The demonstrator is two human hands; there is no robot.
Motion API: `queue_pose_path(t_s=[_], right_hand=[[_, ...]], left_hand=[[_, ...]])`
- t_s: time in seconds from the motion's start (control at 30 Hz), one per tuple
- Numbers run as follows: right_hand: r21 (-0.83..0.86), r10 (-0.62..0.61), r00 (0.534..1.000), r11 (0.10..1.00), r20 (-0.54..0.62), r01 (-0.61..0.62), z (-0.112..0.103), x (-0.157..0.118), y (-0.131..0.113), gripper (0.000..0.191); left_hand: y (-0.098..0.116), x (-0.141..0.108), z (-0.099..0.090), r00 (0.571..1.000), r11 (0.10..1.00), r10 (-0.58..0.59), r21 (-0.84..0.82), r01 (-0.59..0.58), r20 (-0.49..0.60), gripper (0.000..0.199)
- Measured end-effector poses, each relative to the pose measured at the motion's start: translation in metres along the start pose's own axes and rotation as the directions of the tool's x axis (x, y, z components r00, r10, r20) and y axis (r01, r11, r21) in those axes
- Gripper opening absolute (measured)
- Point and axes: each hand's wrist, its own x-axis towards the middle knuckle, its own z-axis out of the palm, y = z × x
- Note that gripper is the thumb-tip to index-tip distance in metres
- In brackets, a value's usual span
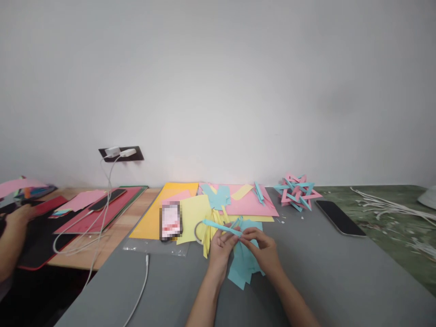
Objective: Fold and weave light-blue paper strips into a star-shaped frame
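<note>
The left hand (220, 244) has its grip clamped on a narrow, folded light-blue paper strip (218, 225), whose free end points to ten o'clock. The right hand (260, 245) is at the strip's near end (whether its grip pinches the paper, I cannot tell). At six o'clock from the strip, loose light-blue paper pieces (242, 268) lie on the grey worktop (170, 290); at two o'clock stands a pink-and-blue folded-paper star ball (297, 193).

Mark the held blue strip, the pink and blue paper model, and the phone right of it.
Blue strip (217, 225): head view, its exposed left part.
Paper model (297, 193): head view, its middle.
Phone (339, 218): head view, dark upper face.
</note>
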Motion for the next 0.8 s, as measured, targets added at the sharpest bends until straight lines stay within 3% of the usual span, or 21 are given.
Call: queue_pose_path(t_s=[0.1, 0.23, 0.47, 0.8], right_hand=[[-0.010, 0.021, 0.999, 1.000, 0.028, -0.021, 0.0012, -0.0005, -0.0008, 0.010], [0.062, 0.158, 0.987, 0.986, -0.014, -0.157, 0.0029, -0.0013, -0.0001, 0.030], [0.069, 0.244, 0.970, 0.967, 0.014, -0.244, 0.0057, 0.0001, -0.0049, 0.019], [0.066, 0.226, 0.974, 0.972, -0.018, -0.224, 0.0058, 0.0002, -0.0051, 0.019]], left_hand=[[-0.0016, 0.0015, -0.0016, 0.999, 1.000, 0.028, 0.005, -0.027, -0.033, 0.033], [-0.0026, 0.0024, -0.0039, 0.997, 1.000, 0.022, -0.019, -0.024, -0.079, 0.031], [-0.0067, 0.0045, -0.0066, 0.993, 0.999, -0.002, -0.034, -0.002, -0.120, 0.029], [-0.0060, 0.0031, -0.0042, 0.999, 0.997, 0.050, 0.058, -0.051, 0.009, 0.021]])
